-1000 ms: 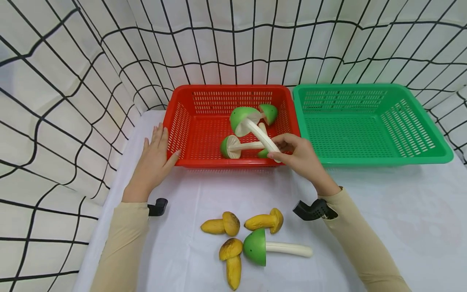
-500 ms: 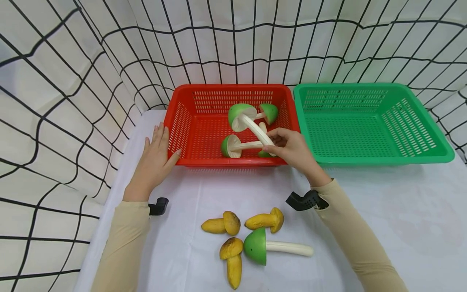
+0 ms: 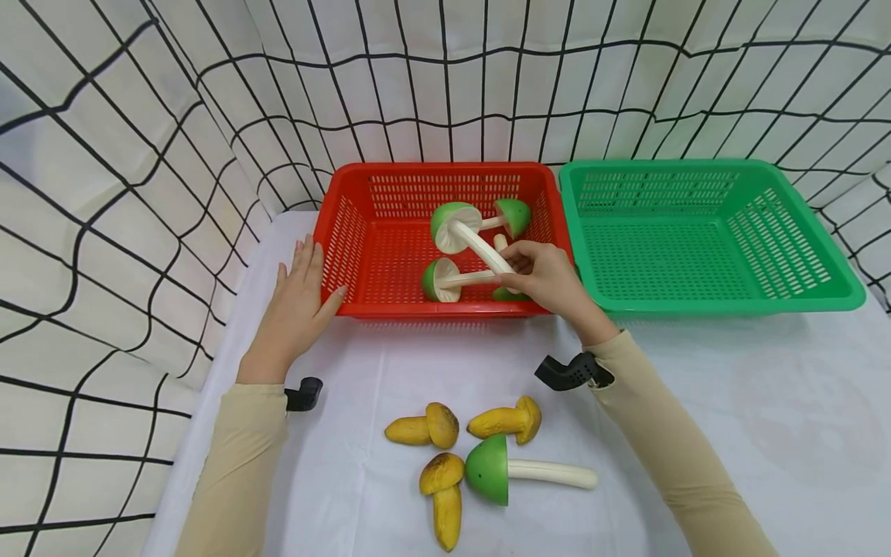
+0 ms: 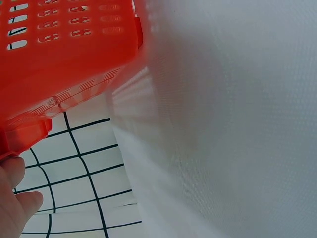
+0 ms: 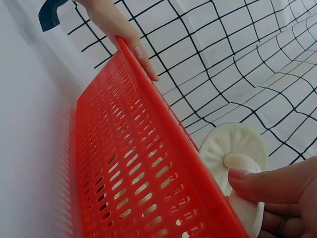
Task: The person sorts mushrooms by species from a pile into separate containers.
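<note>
My right hand pinches the white stem of a green-capped toy mushroom and holds it over the inside of the red basket. The right wrist view shows the thumb on that stem and the pale underside of the mushroom cap. Two more green mushrooms lie in the basket beneath it. My left hand rests flat against the basket's left front corner, fingers straight, also seen as the left hand on the rim. The left wrist view shows the basket's corner.
A green basket stands right of the red one. On the white cloth near me lie three yellow mushrooms and one green mushroom. Gridded fabric walls close in the back and left.
My right hand has carried the green mushroom forward and lower into the red basket. The left hand and the mushrooms on the cloth have stayed put.
</note>
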Demonstrator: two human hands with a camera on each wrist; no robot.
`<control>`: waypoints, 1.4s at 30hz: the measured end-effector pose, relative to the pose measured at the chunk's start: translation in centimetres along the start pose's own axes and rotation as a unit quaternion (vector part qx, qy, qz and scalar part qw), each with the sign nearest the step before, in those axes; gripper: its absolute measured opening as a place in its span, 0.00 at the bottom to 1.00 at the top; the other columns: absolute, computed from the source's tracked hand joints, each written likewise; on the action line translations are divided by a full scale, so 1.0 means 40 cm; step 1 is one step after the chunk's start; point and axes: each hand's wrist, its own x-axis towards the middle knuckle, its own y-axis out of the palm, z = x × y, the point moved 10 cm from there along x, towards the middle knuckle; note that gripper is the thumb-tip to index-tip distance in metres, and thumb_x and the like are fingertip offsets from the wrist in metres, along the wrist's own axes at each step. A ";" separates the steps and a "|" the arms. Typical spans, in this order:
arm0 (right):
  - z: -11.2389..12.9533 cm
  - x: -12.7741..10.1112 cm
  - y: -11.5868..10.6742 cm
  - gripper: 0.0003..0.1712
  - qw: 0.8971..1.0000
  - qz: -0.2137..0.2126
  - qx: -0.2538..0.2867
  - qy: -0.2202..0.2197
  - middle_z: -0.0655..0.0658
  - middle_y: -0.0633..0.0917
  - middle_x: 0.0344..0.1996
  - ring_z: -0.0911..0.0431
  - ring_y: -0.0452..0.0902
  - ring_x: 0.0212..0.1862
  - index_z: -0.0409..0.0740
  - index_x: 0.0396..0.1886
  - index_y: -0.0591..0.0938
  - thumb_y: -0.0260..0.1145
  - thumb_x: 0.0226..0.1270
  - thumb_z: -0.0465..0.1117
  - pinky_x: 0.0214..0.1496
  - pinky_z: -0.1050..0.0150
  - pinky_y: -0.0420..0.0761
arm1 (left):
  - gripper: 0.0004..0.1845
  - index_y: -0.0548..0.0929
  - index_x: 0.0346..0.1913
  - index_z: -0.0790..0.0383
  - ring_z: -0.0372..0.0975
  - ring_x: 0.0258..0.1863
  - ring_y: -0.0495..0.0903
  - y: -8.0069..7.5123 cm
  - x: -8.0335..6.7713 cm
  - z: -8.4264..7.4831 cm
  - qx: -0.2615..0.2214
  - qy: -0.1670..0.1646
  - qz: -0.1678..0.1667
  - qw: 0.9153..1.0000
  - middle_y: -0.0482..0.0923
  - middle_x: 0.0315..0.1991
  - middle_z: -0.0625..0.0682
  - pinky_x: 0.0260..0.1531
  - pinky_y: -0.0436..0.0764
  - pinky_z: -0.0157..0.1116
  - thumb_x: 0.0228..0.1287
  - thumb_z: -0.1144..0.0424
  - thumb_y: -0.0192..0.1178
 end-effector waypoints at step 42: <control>-0.031 0.037 0.048 0.25 0.994 0.046 -0.068 0.072 0.41 0.83 0.36 0.54 0.81 0.34 0.34 0.50 0.80 0.73 0.55 0.42 0.40 0.64 0.79 | 0.39 0.45 0.71 0.77 0.53 0.73 0.35 -0.003 0.003 0.000 -0.007 0.004 -0.004 1.000 0.37 0.74 0.66 0.65 0.40 0.61 0.71 0.52 0.44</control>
